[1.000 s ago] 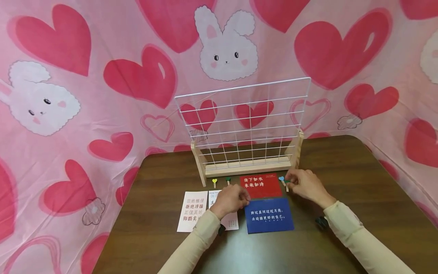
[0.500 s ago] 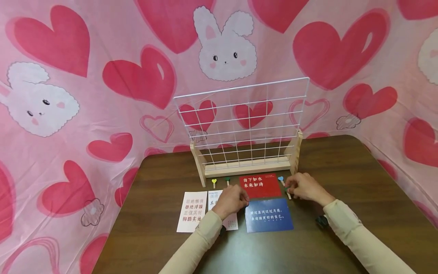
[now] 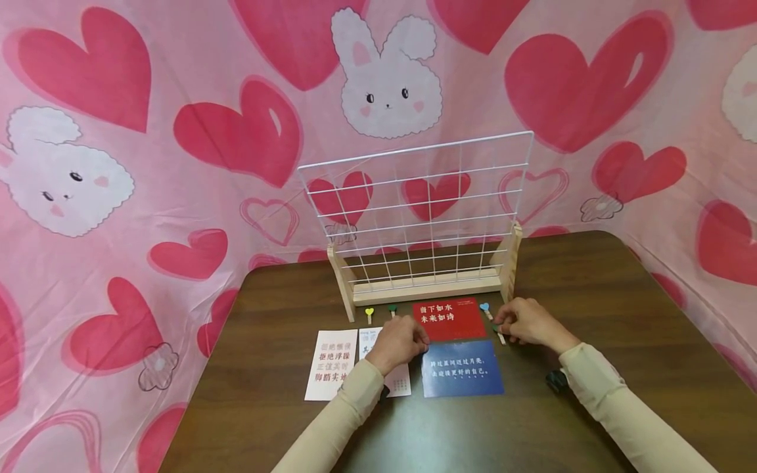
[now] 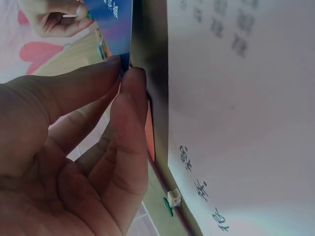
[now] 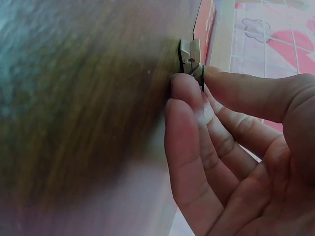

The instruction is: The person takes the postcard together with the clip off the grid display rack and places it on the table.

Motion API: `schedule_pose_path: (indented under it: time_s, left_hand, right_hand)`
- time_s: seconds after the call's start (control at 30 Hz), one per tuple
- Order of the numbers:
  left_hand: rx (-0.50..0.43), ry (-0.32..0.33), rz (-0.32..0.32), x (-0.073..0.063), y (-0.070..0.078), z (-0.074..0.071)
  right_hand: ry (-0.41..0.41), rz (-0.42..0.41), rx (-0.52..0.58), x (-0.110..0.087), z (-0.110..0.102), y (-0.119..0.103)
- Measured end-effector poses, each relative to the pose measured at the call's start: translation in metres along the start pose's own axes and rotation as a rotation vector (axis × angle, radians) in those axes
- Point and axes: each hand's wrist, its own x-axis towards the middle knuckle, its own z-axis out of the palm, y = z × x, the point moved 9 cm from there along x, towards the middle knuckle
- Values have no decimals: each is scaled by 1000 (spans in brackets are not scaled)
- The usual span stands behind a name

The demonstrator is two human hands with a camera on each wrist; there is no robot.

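In the head view my left hand [image 3: 397,345] pinches the upper left corner of a blue postcard [image 3: 461,381] printed with white writing. The left wrist view shows thumb and fingertips on the card's edge [image 4: 115,34]. My right hand [image 3: 535,322] pinches a small wooden clothespin [image 3: 503,339] with a green top, just right of the blue card's upper corner. Its jaws point away from the fingers in the right wrist view. A red postcard [image 3: 455,328] lies behind the blue one, and beside it is a clothespin with a blue heart [image 3: 485,307].
Behind the cards stands a white wire grid [image 3: 430,217] on a wooden base [image 3: 426,286]. Two white cards [image 3: 328,368] lie at left, one partly under my left arm. A yellow-heart clothespin [image 3: 369,314] and a green-topped one [image 3: 393,309] lie near the base.
The right hand has drawn the green-topped clothespin away from the blue-heart one, toward me and slightly right. The blue card looks paler and has shifted slightly; the left hand keeps its pinch.
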Motion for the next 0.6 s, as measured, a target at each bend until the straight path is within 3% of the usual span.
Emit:
schedule_pose_path:
  time_s: [0.6]
  left_hand:
    - [17, 15, -21, -1, -5, 4]
  right_hand:
    - [3, 64, -6, -6, 1, 9]
